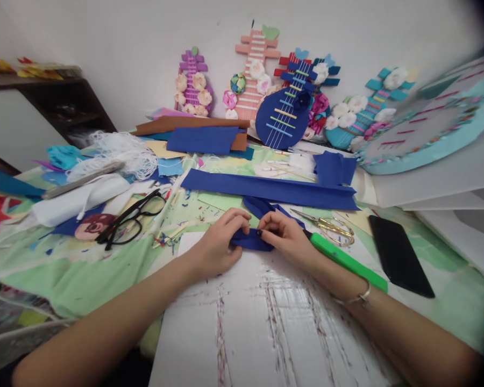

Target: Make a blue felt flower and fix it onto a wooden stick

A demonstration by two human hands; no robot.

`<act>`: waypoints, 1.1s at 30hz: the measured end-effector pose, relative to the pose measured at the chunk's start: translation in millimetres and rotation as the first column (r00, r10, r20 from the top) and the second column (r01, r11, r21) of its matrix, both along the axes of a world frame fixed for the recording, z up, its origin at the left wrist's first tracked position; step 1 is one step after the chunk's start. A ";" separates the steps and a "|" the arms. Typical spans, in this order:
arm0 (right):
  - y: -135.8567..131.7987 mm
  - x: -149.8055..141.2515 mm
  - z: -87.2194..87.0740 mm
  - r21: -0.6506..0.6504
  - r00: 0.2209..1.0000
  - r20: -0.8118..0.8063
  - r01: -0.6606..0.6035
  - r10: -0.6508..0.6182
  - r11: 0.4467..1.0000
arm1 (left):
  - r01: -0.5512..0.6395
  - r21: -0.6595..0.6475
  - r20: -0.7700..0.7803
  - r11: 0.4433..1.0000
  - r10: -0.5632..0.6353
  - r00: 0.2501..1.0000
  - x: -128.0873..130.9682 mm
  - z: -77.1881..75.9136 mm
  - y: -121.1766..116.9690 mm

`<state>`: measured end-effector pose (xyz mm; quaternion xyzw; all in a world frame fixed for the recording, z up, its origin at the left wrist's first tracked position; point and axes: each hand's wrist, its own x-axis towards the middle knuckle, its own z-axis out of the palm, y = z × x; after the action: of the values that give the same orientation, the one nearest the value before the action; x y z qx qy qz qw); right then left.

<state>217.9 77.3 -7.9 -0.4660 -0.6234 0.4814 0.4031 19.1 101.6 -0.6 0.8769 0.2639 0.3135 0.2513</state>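
Between my two hands is a piece of dark blue crepe paper (252,240), low over the far end of a white board (242,322). My left hand (221,242) is closed on its left end, thumb below and fingers curled over. My right hand (284,236) pinches the right end with thumb and forefinger. More folded blue paper (258,206) lies just behind my fingers. A long blue strip (270,189) stretches across the table farther back. To the right of my right hand are a green-handled cutter (347,260) and gold-handled scissors (331,228).
A black phone (401,255) lies at the right. Black-framed glasses (131,217), a white roll (83,199) and white shredded strands (115,153) are on the left. Paper instruments, including a blue round lute (282,118), lean against the wall. Scraps litter the green cloth (116,279).
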 end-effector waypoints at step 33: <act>-25.1 -4.4 -2.4 0.088 0.976 0.218 -0.017 -0.003 0.996 | 0.039 -0.201 0.104 0.979 -0.019 0.994 -0.6 -6.9 -10.1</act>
<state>213.5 52.2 -10.3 -0.4953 -0.6862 0.4007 0.3511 18.6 91.6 -7.5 0.8334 0.2684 0.3257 0.3569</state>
